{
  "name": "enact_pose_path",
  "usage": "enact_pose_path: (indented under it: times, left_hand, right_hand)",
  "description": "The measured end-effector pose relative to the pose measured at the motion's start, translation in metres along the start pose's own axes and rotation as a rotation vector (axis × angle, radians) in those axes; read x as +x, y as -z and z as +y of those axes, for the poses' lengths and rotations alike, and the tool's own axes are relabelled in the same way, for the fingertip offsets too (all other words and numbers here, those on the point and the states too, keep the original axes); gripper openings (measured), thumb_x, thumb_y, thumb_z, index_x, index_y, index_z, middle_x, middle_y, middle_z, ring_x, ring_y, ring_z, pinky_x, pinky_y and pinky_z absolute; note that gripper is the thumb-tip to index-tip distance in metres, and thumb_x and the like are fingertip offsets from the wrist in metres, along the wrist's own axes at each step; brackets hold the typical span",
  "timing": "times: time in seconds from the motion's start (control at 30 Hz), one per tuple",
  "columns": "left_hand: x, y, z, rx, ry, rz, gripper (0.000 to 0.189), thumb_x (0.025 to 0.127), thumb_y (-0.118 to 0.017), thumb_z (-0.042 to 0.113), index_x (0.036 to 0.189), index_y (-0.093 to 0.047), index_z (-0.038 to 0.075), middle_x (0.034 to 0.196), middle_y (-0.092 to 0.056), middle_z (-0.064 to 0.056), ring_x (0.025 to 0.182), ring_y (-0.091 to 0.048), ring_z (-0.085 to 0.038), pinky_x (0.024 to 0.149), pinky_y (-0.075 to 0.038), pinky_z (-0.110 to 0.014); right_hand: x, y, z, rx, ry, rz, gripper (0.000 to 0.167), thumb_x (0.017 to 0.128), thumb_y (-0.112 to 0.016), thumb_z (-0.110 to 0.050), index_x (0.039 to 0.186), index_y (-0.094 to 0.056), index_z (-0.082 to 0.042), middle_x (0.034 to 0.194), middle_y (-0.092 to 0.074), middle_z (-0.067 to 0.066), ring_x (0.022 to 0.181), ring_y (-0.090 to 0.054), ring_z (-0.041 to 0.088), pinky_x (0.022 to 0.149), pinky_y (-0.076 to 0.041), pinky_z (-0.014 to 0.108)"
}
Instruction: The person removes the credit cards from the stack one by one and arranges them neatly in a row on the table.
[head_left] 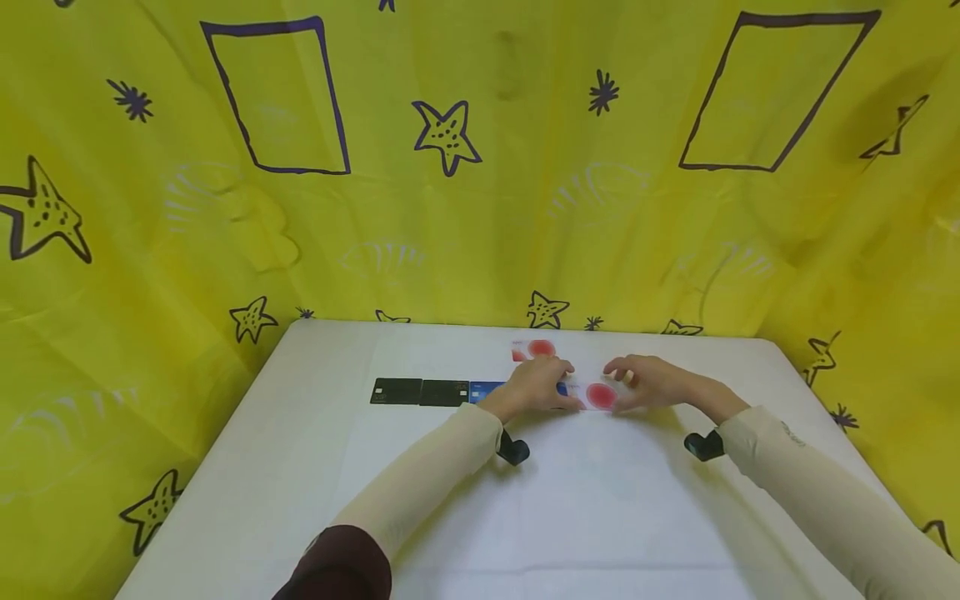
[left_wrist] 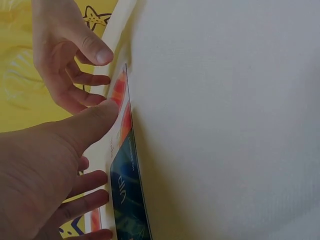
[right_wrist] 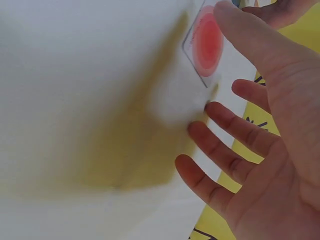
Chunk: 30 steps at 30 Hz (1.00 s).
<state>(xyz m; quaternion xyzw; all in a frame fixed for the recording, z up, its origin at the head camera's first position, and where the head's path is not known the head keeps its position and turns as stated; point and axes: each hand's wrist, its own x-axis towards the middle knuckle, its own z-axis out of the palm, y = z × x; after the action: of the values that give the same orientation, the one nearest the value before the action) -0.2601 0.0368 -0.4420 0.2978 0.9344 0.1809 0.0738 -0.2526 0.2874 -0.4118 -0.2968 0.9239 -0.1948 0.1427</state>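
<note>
A white card with a red circle (head_left: 601, 396) lies at the right end of a row of cards on the table. My left hand (head_left: 534, 386) is over the row, its thumb tip at this card's left part and its fingers spread. Beside the card's right edge, my right hand (head_left: 649, 382) has its thumb at the card and its other fingers loosely bent, apart from it. A dark blue card (left_wrist: 129, 195) adjoins the red-circle card in the left wrist view. Behind the left hand lies a second white and red card (head_left: 541, 347), partly covered by its fingers.
Two black cards (head_left: 396, 391) and a blue card (head_left: 483, 390) continue the row to the left. The white table (head_left: 480, 517) meets a yellow curtain (head_left: 510, 225) with drawn starfish at its back and sides.
</note>
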Motion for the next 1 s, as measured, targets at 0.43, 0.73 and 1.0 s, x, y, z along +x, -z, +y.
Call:
enact_pose_path:
  times: [0.43, 0.73, 1.0]
  left_hand:
    - [-0.004, 0.018, -0.014, -0.003, -0.045, -0.004, 0.089, 0.085, -0.078, 0.058, 0.156, -0.044, 0.017, 0.154, -0.05, -0.003, 0.14, -0.047, -0.017, 0.112, -0.043, -0.042]
    - [-0.012, 0.029, -0.033, 0.011, -0.033, 0.036, 0.09, 0.087, -0.077, 0.055, 0.159, -0.039, 0.018, 0.159, -0.042, -0.005, 0.145, -0.04, -0.022, 0.115, -0.038, -0.047]
    - [-0.018, 0.037, -0.044, -0.071, 0.013, 0.023, 0.09, 0.086, -0.077, 0.057, 0.16, -0.038, 0.022, 0.161, -0.04, -0.004, 0.147, -0.038, -0.023, 0.117, -0.033, -0.053]
  right_hand:
    - [0.003, 0.014, -0.007, 0.014, -0.004, -0.004, 0.085, 0.084, -0.085, -0.04, 0.149, -0.045, -0.002, 0.138, -0.056, 0.029, 0.118, -0.059, 0.05, 0.099, -0.045, 0.067]
    - [0.01, 0.02, -0.016, 0.022, -0.021, 0.044, 0.087, 0.085, -0.083, -0.042, 0.153, -0.043, -0.004, 0.155, -0.043, 0.024, 0.141, -0.039, 0.049, 0.112, -0.03, 0.068]
    - [0.017, 0.02, -0.022, 0.047, -0.061, 0.045, 0.088, 0.086, -0.084, -0.038, 0.156, -0.04, -0.006, 0.157, -0.041, 0.023, 0.142, -0.038, 0.048, 0.112, -0.032, 0.068]
